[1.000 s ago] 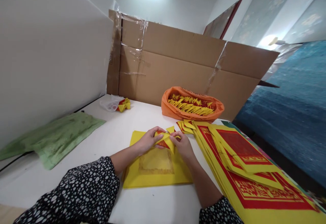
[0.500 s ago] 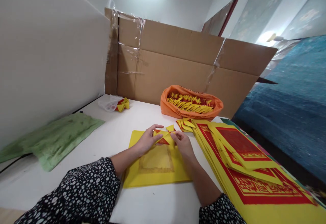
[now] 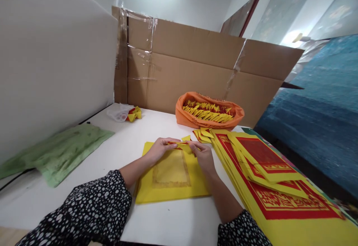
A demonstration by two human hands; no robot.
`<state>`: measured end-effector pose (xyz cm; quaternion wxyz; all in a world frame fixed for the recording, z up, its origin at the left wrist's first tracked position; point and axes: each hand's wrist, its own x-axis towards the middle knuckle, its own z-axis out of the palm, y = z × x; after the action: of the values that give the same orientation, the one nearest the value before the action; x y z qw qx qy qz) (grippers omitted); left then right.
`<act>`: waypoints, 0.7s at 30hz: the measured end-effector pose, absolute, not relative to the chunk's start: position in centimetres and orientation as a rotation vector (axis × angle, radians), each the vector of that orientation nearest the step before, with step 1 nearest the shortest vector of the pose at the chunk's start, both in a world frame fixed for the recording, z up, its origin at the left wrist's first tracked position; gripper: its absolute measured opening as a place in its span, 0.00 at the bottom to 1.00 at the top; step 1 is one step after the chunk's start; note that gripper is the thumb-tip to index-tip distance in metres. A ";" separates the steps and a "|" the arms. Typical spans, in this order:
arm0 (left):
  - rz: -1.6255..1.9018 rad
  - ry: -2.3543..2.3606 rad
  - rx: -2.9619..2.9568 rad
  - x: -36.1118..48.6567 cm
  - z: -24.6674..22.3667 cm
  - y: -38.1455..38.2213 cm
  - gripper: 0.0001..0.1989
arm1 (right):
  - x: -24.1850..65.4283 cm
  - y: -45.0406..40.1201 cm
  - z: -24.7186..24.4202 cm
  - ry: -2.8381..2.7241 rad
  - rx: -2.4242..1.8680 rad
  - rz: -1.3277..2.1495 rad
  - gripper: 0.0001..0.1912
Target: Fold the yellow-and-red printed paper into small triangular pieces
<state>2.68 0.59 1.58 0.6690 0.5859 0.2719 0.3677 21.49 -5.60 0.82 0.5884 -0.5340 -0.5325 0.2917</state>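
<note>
Between my two hands is a small folded piece of red and yellow paper (image 3: 181, 146), held above the far part of a yellow sheet stack (image 3: 170, 195). My left hand (image 3: 160, 149) pinches its left end between thumb and fingers. At the right end, my right hand (image 3: 203, 155) grips it the same way. The folded paper is tilted, so mostly its narrow upper edge and a yellow flap show. Just behind it, a small yellow folded piece (image 3: 186, 138) peeks out. The yellow sheets lie flat on the white table and bear a faint brownish square outline.
An orange bag (image 3: 181, 119) full of folded papers stands by the cardboard wall (image 3: 192, 74). Printed red-and-yellow sheets (image 3: 302, 214) and folded pieces (image 3: 203, 135) lie right. A green cloth (image 3: 67, 150) and a clear plastic bag (image 3: 120, 112) are on the left.
The folded paper has tipped from showing its broad face to showing its edge. My right hand has turned, with its fingers now curled further around the right end.
</note>
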 end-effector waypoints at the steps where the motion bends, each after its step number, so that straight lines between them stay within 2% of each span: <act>1: 0.824 0.610 1.323 2.5 1.6 0.7 0.18 | 21.5 -5.7 1.0 -1.247 -1.234 0.667 0.14; 6: 0.669 0.444 0.921 1.6 2.3 1.0 0.30 | 21.7 -6.5 2.2 -1.449 -0.991 0.576 0.09; 11: 0.528 0.410 0.870 1.5 2.6 0.5 0.34 | 21.8 -6.6 2.4 -1.639 -0.956 0.614 0.09; 13: 0.541 0.434 0.923 2.1 2.3 0.0 0.29 | 21.4 -6.5 2.0 -1.582 -1.054 0.484 0.10; 16: 0.799 0.530 0.899 3.2 1.7 -0.5 0.20 | 20.3 -6.2 1.2 -1.440 -1.173 0.292 0.12; 18: 0.977 0.572 0.844 3.8 1.6 -0.7 0.17 | 19.4 -6.1 0.7 -1.424 -1.213 0.307 0.11; 21: 1.055 0.543 0.761 4.1 2.0 -0.9 0.15 | 18.3 -6.0 0.0 -1.413 -1.246 0.425 0.12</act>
<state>4.08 -0.90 2.04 0.7617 0.3498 0.2496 0.4849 18.31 -6.03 0.03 0.5689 -0.5307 -0.6017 0.1808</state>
